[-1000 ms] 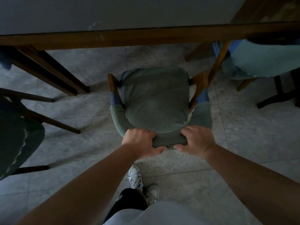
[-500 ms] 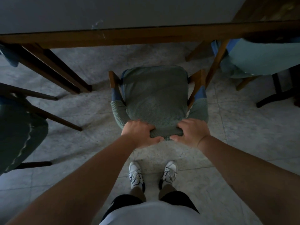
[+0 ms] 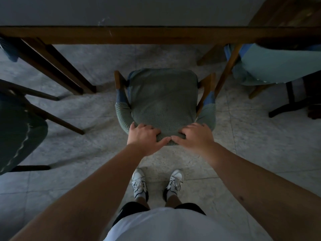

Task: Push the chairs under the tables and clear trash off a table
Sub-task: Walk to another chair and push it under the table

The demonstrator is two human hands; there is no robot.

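Standing behind a green padded chair [image 3: 163, 100], the person faces a wooden table [image 3: 156, 34] whose edge runs across the top of the view. At far left a dark chair [image 3: 19, 129] sits angled on the tiled floor [image 3: 260, 145], beside the table leg [image 3: 57, 66]. Next comes the left hand [image 3: 144, 135], gripping the top of the chair's backrest with fingers over the front and thumb along the near side; just beside it the right hand [image 3: 194, 135] rests on the same rail, fingers spread and curved over it — the thumbs nearly meet in the middle. Placing both hands side by side on the backrest likely keeps the push straight. The chair itself stands just short of the table, its seat not yet beneath the top, so the push looks unfinished. At right a light blue chair [image 3: 278, 65] sits partly under the table — no trash shows anywhere.
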